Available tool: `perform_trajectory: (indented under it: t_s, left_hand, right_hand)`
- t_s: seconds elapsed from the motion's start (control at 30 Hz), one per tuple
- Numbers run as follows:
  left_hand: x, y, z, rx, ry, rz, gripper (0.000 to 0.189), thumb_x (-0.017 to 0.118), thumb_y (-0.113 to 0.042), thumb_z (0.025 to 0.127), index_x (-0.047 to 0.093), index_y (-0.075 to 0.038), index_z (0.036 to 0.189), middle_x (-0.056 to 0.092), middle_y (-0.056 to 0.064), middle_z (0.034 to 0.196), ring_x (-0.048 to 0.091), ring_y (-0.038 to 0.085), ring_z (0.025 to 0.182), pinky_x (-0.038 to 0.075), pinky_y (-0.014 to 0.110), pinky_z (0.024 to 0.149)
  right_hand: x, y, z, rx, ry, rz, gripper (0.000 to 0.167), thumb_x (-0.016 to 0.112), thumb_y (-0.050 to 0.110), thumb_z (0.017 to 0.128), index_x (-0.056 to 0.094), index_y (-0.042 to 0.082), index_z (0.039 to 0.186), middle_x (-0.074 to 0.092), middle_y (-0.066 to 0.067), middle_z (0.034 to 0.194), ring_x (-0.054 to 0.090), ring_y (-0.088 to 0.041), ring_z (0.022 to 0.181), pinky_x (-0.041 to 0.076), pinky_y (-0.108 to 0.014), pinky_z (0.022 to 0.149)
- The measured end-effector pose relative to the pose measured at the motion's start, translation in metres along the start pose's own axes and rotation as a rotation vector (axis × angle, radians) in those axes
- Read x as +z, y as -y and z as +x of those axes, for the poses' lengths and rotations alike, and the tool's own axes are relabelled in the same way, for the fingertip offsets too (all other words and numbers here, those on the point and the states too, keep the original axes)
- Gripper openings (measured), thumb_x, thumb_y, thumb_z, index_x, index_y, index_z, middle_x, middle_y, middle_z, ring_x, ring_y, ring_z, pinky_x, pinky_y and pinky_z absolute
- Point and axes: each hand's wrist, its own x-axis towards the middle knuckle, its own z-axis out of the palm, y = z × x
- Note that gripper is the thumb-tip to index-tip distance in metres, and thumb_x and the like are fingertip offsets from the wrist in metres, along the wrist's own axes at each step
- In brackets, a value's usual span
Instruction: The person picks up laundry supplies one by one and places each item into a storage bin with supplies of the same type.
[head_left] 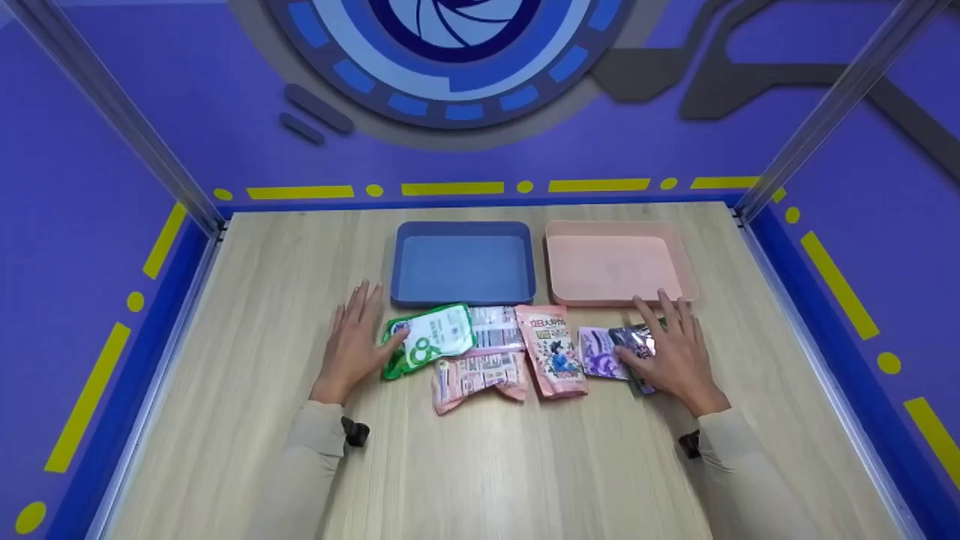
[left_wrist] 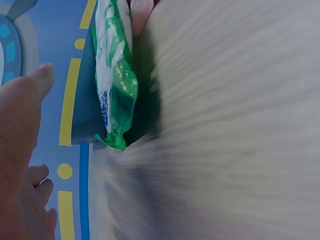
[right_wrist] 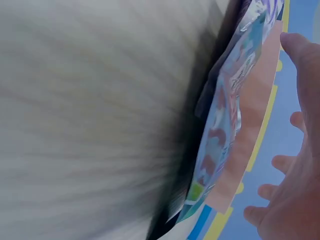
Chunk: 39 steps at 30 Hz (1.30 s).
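Note:
My left hand [head_left: 351, 351], fingers spread, is beside a green-and-white snack packet [head_left: 442, 335]. Its thumb overlaps the packet in the head view, but the left wrist view shows a gap between them. My right hand [head_left: 679, 364] hovers with spread fingers over a dark, shiny packet [head_left: 631, 339], partly hiding it; in the right wrist view the fingers look apart from the packet [right_wrist: 225, 120]. A purple packet [head_left: 598, 352] lies left of that one. Between the hands are an illustrated pink packet [head_left: 555, 349], a crumpled pink packet [head_left: 480, 375] and a pale printed packet [head_left: 496, 328].
Behind the packets stand a blue tray [head_left: 463, 266] and, to its right, a pink tray [head_left: 619, 262], both with nothing in them. The wooden table [head_left: 525, 472] is bounded by blue-purple panels and metal posts at the back and sides.

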Motion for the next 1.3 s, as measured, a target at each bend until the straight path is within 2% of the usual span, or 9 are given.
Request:
perform_trajectory:
  t_s: [0.13,0.3,0.43,0.6,0.83,1.07,1.3]
  left_hand:
    - [-0.005,0.000,0.011,0.004,0.024,-0.078,0.093,0.066,-0.055,0.095,0.026,-0.006,0.163,0.022,0.020,0.168,0.024,0.036,0.154,0.019,0.059,0.124]
    - [-0.008,0.000,0.025,-0.063,0.088,-0.196,0.096,0.065,-0.061,0.094,0.023,-0.010,0.164,0.018,0.015,0.170,0.023,0.034,0.154,0.024,0.057,0.123]
    - [-0.010,0.001,0.036,-0.104,0.111,-0.293,0.097,0.063,-0.065,0.093,0.023,-0.012,0.163,0.019,0.011,0.170,0.027,0.034,0.153,0.029,0.058,0.120]
    - [-0.008,0.003,0.051,-0.124,0.120,-0.426,0.092,0.070,-0.058,0.092,0.026,-0.009,0.156,0.024,0.015,0.167,0.028,0.036,0.152,0.031,0.058,0.119]
    - [-0.003,0.009,0.066,-0.165,0.131,-0.565,0.086,0.080,-0.046,0.088,0.026,-0.004,0.140,0.026,0.022,0.164,0.025,0.033,0.154,0.027,0.046,0.124]
    - [-0.002,0.011,0.076,-0.204,0.131,-0.645,0.092,0.084,-0.043,0.086,0.021,-0.012,0.144,0.027,0.019,0.164,0.040,0.041,0.145,0.037,0.052,0.117]
    - [-0.002,0.013,0.086,-0.212,0.156,-0.666,0.109,0.086,-0.038,0.084,0.010,-0.024,0.162,0.013,0.009,0.172,0.041,0.044,0.143,0.038,0.054,0.116]
  right_hand:
    - [-0.001,0.002,0.003,-0.030,-0.008,-0.006,0.095,0.076,0.059,0.084,0.036,0.019,0.160,0.023,-0.024,0.165,0.018,-0.055,0.149,0.018,-0.072,0.116]
    - [-0.001,0.007,0.006,-0.029,0.021,0.000,0.097,0.076,0.061,0.084,0.033,0.022,0.162,0.022,-0.022,0.166,0.016,-0.052,0.151,0.018,-0.074,0.116]
    - [-0.002,0.011,0.008,-0.026,0.039,-0.001,0.100,0.076,0.063,0.083,0.031,0.024,0.163,0.022,-0.021,0.167,0.015,-0.050,0.152,0.018,-0.075,0.115]
    - [-0.002,0.017,0.012,-0.062,0.034,0.030,0.100,0.079,0.060,0.083,0.031,0.024,0.163,0.023,-0.020,0.167,0.018,-0.052,0.150,0.021,-0.076,0.113]
    - [-0.002,0.027,0.019,-0.099,0.064,0.128,0.097,0.080,0.054,0.085,0.030,0.025,0.163,0.022,-0.017,0.168,0.017,-0.050,0.151,0.024,-0.078,0.111]
    - [-0.003,0.040,0.028,-0.112,0.098,0.157,0.096,0.079,0.056,0.085,0.030,0.029,0.163,0.021,-0.013,0.169,0.015,-0.045,0.154,0.025,-0.078,0.111]
    - [-0.003,0.056,0.041,-0.162,0.097,0.134,0.097,0.081,0.054,0.083,0.031,0.031,0.163,0.021,-0.012,0.170,0.017,-0.045,0.153,0.026,-0.078,0.110]
